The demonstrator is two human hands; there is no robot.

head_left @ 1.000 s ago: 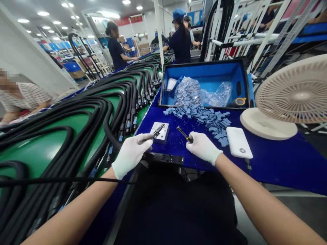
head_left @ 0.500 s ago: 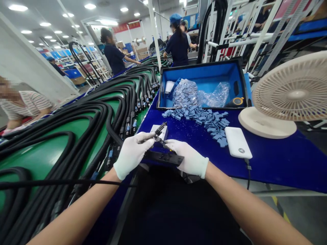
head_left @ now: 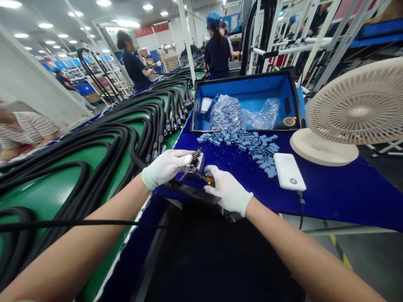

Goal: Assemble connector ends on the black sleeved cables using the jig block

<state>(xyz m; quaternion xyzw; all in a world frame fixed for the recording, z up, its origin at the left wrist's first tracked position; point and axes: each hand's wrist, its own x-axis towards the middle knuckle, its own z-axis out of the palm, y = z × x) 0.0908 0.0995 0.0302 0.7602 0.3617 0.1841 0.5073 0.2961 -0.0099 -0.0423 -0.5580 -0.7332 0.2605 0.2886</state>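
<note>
My left hand (head_left: 170,165), in a white glove, pinches a small black ribbed cable connector (head_left: 197,156) between thumb and fingers. My right hand (head_left: 228,188), also gloved, curls around small pliers with dark and yellow handles (head_left: 209,180). Their metal jaws point left and sit just under the connector; I cannot tell whether they touch it. Behind the connector stands a white block (head_left: 199,164), partly hidden. A black bar (head_left: 197,193) runs below both hands along the table's near edge.
Loose blue clips (head_left: 245,142) lie in front of a blue bin (head_left: 245,86) holding plastic bags. A white power bank (head_left: 289,171) and a beige fan (head_left: 355,111) stand right. Black hoses (head_left: 122,142) cover the green table on my left. Co-workers stand farther back.
My left hand has turned slightly, and the connector is more upright. My right hand's fingers have loosened and spread around the pliers. The whole view has shifted slightly.
</note>
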